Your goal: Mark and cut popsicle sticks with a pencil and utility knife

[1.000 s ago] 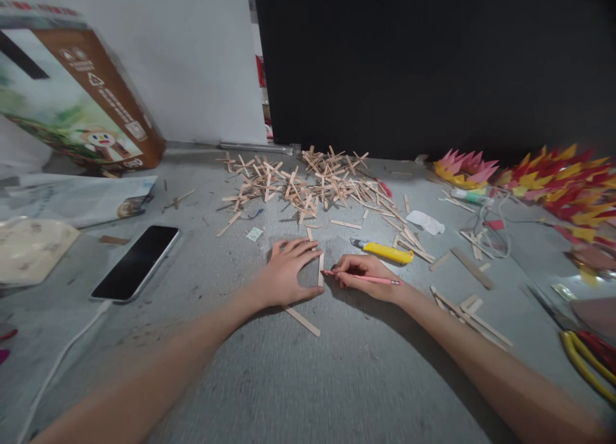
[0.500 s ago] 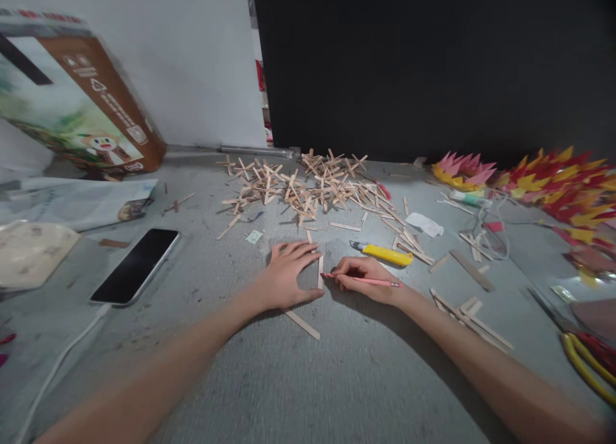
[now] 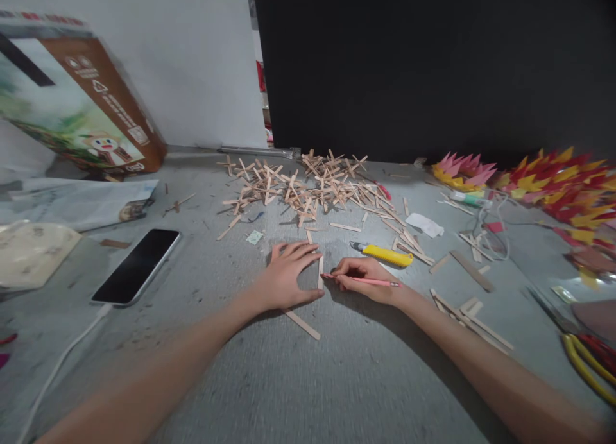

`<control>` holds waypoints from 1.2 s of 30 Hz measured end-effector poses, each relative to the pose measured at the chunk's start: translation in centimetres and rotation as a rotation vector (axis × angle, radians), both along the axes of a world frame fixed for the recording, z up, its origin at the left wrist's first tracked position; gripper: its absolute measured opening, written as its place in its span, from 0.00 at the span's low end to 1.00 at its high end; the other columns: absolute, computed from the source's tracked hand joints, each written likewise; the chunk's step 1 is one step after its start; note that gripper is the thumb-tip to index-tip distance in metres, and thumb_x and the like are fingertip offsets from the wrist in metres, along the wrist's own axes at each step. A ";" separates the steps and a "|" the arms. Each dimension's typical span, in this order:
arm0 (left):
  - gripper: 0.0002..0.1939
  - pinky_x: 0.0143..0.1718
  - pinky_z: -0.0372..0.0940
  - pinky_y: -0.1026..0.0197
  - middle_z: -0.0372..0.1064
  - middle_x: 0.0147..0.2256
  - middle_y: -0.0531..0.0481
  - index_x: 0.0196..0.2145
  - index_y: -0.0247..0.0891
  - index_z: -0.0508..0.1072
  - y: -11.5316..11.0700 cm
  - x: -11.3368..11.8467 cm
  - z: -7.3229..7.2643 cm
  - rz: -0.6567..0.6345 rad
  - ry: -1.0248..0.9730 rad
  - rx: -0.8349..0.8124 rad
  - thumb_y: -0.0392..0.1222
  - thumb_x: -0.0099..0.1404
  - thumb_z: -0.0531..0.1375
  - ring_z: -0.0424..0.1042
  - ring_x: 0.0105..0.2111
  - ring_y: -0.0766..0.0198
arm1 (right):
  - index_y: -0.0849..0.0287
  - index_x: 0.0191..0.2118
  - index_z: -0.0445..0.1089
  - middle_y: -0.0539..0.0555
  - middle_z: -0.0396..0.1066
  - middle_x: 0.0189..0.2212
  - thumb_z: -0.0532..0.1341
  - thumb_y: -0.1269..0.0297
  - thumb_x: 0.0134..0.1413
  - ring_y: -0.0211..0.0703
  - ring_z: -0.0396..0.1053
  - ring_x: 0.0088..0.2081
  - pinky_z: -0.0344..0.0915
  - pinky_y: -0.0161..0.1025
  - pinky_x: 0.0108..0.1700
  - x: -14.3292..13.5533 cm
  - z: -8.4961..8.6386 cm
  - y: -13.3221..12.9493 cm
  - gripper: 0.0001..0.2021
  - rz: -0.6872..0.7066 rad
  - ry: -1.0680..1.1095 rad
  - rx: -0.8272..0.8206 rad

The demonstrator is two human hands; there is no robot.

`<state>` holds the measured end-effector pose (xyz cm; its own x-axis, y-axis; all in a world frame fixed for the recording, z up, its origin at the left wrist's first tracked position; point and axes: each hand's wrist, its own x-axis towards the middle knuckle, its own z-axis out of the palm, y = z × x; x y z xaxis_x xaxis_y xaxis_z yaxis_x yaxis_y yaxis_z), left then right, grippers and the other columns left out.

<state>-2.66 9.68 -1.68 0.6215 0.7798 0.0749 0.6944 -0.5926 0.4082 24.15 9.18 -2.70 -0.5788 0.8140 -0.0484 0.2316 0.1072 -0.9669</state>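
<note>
My left hand point(image 3: 287, 278) lies on the table with its fingers spread, thumb and fingertips touching the ends of a short upright wooden stick point(image 3: 321, 269). Another stick point(image 3: 303, 324) sticks out from beneath that hand toward the front. Pinched in my right hand point(image 3: 362, 277) is a pink pencil point(image 3: 378, 281), its tip at the short stick's right edge. Just beyond my right hand rests a yellow utility knife point(image 3: 387, 255). A small pale green paper piece point(image 3: 254, 237) is left of my left fingertips.
A heap of crossed wooden sticks point(image 3: 293, 187) spans the back. At left are a phone point(image 3: 137, 266) on a cable and a printed box point(image 3: 96, 110). Loose sticks point(image 3: 474, 319), scissors point(image 3: 584, 360) and red-yellow paper shapes point(image 3: 568, 187) occupy the right.
</note>
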 end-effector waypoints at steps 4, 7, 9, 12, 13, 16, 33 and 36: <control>0.41 0.71 0.41 0.35 0.58 0.71 0.44 0.67 0.47 0.66 0.0 0.0 -0.1 -0.002 -0.005 -0.003 0.69 0.63 0.63 0.55 0.71 0.42 | 0.59 0.37 0.74 0.53 0.74 0.29 0.64 0.49 0.65 0.40 0.69 0.30 0.62 0.36 0.33 0.0 0.0 -0.1 0.17 -0.028 -0.004 -0.001; 0.41 0.71 0.41 0.35 0.58 0.71 0.44 0.67 0.48 0.66 0.1 -0.1 -0.3 0.000 -0.011 0.001 0.69 0.63 0.63 0.55 0.70 0.41 | 0.59 0.37 0.74 0.53 0.74 0.30 0.66 0.49 0.64 0.41 0.69 0.31 0.62 0.36 0.33 -0.1 0.0 -0.1 0.17 -0.006 0.004 -0.016; 0.41 0.71 0.41 0.35 0.58 0.71 0.44 0.67 0.48 0.66 0.1 -0.1 -0.4 0.000 -0.012 0.002 0.69 0.63 0.63 0.55 0.70 0.41 | 0.59 0.36 0.74 0.53 0.74 0.29 0.65 0.48 0.64 0.40 0.69 0.30 0.62 0.36 0.33 -0.1 0.1 -0.2 0.17 -0.030 -0.007 -0.017; 0.41 0.71 0.41 0.35 0.58 0.71 0.44 0.67 0.49 0.66 0.1 -0.1 -0.4 0.002 -0.012 0.001 0.70 0.63 0.63 0.54 0.71 0.41 | 0.59 0.36 0.74 0.53 0.75 0.29 0.65 0.47 0.64 0.41 0.70 0.31 0.64 0.37 0.34 -0.2 0.2 -0.2 0.18 -0.030 -0.001 -0.028; 0.41 0.71 0.41 0.35 0.58 0.71 0.44 0.67 0.49 0.67 0.1 -0.1 -0.4 0.003 -0.011 0.000 0.70 0.63 0.63 0.55 0.71 0.41 | 0.59 0.36 0.74 0.53 0.75 0.30 0.66 0.47 0.63 0.41 0.70 0.31 0.64 0.37 0.34 -0.2 0.2 -0.2 0.18 -0.014 0.007 -0.035; 0.41 0.71 0.41 0.36 0.58 0.71 0.45 0.67 0.48 0.67 0.1 0.0 -0.2 0.004 -0.007 -0.003 0.68 0.62 0.64 0.55 0.71 0.42 | 0.59 0.36 0.74 0.53 0.75 0.29 0.65 0.47 0.64 0.40 0.70 0.30 0.63 0.37 0.33 -0.1 0.1 -0.1 0.17 -0.022 -0.001 -0.023; 0.41 0.71 0.41 0.37 0.58 0.71 0.44 0.67 0.48 0.66 0.1 0.0 -0.2 -0.003 -0.017 -0.009 0.69 0.63 0.63 0.54 0.71 0.43 | 0.60 0.36 0.73 0.53 0.74 0.28 0.65 0.48 0.65 0.40 0.70 0.30 0.62 0.36 0.32 0.1 -0.5 0.1 0.18 -0.035 -0.009 -0.023; 0.41 0.71 0.41 0.37 0.58 0.71 0.45 0.67 0.49 0.66 0.1 0.0 -0.1 -0.001 -0.016 -0.010 0.69 0.63 0.63 0.54 0.71 0.42 | 0.59 0.37 0.74 0.53 0.75 0.29 0.66 0.49 0.63 0.41 0.71 0.31 0.63 0.36 0.33 0.2 -0.6 0.2 0.17 0.004 -0.009 -0.022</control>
<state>-2.69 9.74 -1.78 0.6210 0.7800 0.0773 0.6870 -0.5891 0.4254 24.32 9.33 -3.31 -0.5813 0.8106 -0.0714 0.2396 0.0867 -0.9670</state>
